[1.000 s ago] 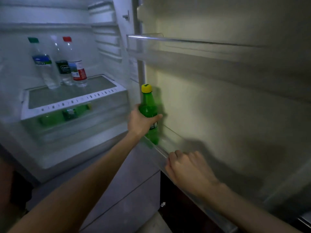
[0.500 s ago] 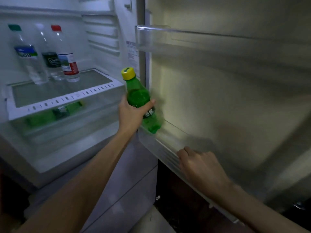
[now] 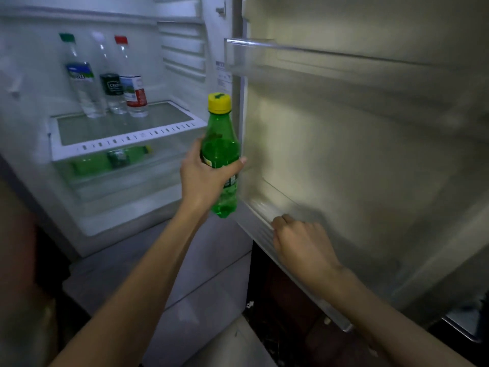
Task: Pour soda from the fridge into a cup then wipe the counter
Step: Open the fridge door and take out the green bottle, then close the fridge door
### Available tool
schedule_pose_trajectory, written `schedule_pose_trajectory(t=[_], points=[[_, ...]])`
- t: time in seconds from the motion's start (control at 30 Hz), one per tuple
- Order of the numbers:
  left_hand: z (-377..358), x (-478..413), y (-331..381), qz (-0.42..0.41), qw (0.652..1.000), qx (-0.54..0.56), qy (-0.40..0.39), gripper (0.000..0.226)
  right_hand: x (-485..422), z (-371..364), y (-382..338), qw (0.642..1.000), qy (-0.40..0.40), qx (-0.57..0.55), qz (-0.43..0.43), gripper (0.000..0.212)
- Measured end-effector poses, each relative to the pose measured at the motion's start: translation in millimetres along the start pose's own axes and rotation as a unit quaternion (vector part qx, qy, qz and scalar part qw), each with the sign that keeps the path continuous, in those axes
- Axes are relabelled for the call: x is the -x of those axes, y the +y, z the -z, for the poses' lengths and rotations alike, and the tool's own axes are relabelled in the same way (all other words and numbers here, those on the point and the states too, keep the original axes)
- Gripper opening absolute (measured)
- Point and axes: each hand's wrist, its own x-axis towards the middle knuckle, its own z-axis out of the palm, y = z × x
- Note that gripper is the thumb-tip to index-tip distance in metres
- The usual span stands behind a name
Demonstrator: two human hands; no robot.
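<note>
A green soda bottle with a yellow cap is upright in my left hand, which grips it around the middle. It hangs in the air in front of the open fridge, between the fridge body and the door. My right hand is curled over the front rim of the door's lower shelf. No cup or counter is in view.
The fridge door stands open to the right, with an upper door shelf. Three clear water bottles stand on the glass shelf inside. Another green bottle lies in the drawer below. Lower fridge front is beneath.
My left hand has lifted the green bottle out of the door's lower shelf and drawn it up and towards me. My right hand has stayed on the shelf rim.
</note>
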Motion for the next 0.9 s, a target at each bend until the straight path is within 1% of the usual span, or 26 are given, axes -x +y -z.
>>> schedule_pose_trajectory(t=[0.03,0.07,0.1,0.17,0.33,0.4,0.53,0.6,0.67,0.7,0.77,0.83,0.87,0.9], points=[[0.4,9.3,0.3,0.009,1.0,-0.011,-0.001,0.058,0.9,2.5,0.2,1.0,0.016,-0.013,0.007,0.01],[0.2,19.8,-0.1,0.019,1.0,-0.02,-0.002,0.059,2.7,5.1,0.5,0.999,0.008,-0.031,0.006,0.009],[-0.2,32.1,0.8,0.025,0.999,-0.032,0.002,0.058,5.8,6.5,1.0,0.999,0.016,-0.051,0.008,0.017],[-2.2,60.0,3.6,0.03,0.998,-0.058,0.016,0.053,12.2,5.8,2.5,0.997,0.025,-0.072,0.019,0.024],[-17.1,136.0,10.6,0.065,0.993,-0.086,0.045,0.052,42.0,5.5,11.5,0.984,0.008,-0.167,0.063,0.025],[-32.9,169.7,16.7,0.083,0.991,-0.092,0.058,0.053,67.1,7.4,26.1,0.977,-0.002,-0.192,0.096,0.026],[-44.4,205.8,21.4,0.099,0.987,-0.111,0.057,0.049,96.3,18.7,40.7,0.967,0.008,-0.22,0.13,0.029],[-52.6,221.0,27.9,0.097,0.987,-0.115,0.057,0.043,113.4,32.0,54.3,0.96,0.022,-0.243,0.137,0.031],[-57.1,231.7,34.0,0.097,0.988,-0.104,0.059,0.039,132.3,52.0,68.7,0.942,0.081,-0.296,0.136,0.029],[-57.4,235.2,36.4,0.097,0.989,-0.097,0.058,0.04,142.5,65.5,76.2,0.923,0.135,-0.335,0.133,0.026],[-57.1,239.7,40.9,0.099,0.99,-0.085,0.047,0.042,160.0,92.7,95.3,0.867,0.3,-0.382,0.112,0.019],[-55.9,243.9,44.5,0.095,0.991,-0.081,0.044,0.046,170.7,111.5,117.2,0.803,0.466,-0.369,0.047,0.017],[-55.1,245.1,46.8,0.093,0.992,-0.078,0.046,0.047,171.3,117.5,128.3,0.775,0.522,-0.356,0.001,0.019],[-53.7,246.1,49.1,0.091,0.992,-0.076,0.043,0.047,169.5,120.2,138.2,0.755,0.554,-0.348,-0.045,0.022]])
